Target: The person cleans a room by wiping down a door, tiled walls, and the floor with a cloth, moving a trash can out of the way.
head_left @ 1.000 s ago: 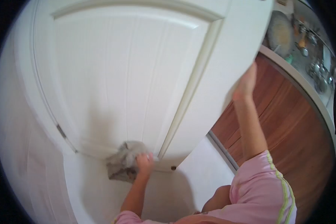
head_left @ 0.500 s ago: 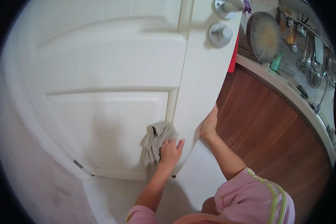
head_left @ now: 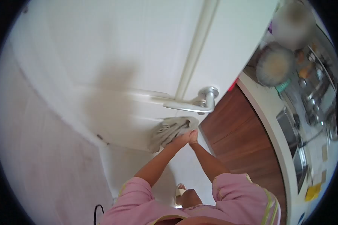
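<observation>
A grey cloth (head_left: 171, 131) lies bunched against the lower part of a white door (head_left: 139, 56), below its silver lever handle (head_left: 191, 108). My left hand (head_left: 184, 138) is on the cloth's lower right side, its fingers mostly hidden by the cloth. Close beside it, at the door's free edge, is my right hand (head_left: 193, 137); the two hands meet or overlap, and the right fingers are too small and hidden to make out.
On the right stands a curved counter (head_left: 268, 135) over brown wooden cabinets (head_left: 244, 127). A round board (head_left: 275, 65), hanging utensils, a sink (head_left: 298, 165) and a yellow cloth (head_left: 313, 192) are there. A sandalled foot (head_left: 179, 192) shows on the floor.
The view has shifted, and the lever handle now shows above the cloth. My left hand and the cloth have moved right to the door's edge, close against my right hand.
</observation>
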A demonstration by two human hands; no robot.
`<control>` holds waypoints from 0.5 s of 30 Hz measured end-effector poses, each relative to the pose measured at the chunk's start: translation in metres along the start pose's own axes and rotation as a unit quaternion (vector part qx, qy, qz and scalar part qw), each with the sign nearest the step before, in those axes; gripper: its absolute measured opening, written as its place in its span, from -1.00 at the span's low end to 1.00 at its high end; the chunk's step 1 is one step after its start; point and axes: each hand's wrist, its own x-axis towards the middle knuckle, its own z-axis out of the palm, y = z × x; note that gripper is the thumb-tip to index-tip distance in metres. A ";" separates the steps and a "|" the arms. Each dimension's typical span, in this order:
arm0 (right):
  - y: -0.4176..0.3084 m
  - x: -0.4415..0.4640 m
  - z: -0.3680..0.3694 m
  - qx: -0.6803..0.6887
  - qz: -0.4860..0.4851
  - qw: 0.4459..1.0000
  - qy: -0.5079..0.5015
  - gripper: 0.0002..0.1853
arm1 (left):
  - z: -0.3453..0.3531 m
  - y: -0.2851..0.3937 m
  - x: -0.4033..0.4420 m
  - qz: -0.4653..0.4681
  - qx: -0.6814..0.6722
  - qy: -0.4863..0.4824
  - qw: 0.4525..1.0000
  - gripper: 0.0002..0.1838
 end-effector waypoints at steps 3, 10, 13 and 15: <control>-0.021 -0.011 -0.019 0.058 0.107 0.990 -0.072 -0.50 | 0.008 -0.035 -0.038 -0.023 -0.051 -0.080 0.995 -0.44; -0.135 0.023 -0.056 -0.073 0.249 0.929 -0.265 -0.49 | -0.138 0.080 -0.104 -0.183 -0.031 0.086 0.979 -0.46; -0.170 0.056 -0.080 0.036 0.138 0.942 -0.302 -0.54 | -0.213 0.137 -0.116 -0.102 0.085 0.079 0.988 -0.54; -0.233 0.058 -0.081 0.128 0.143 0.954 -0.229 -0.53 | -0.232 0.153 -0.136 0.070 0.221 0.135 0.963 -0.62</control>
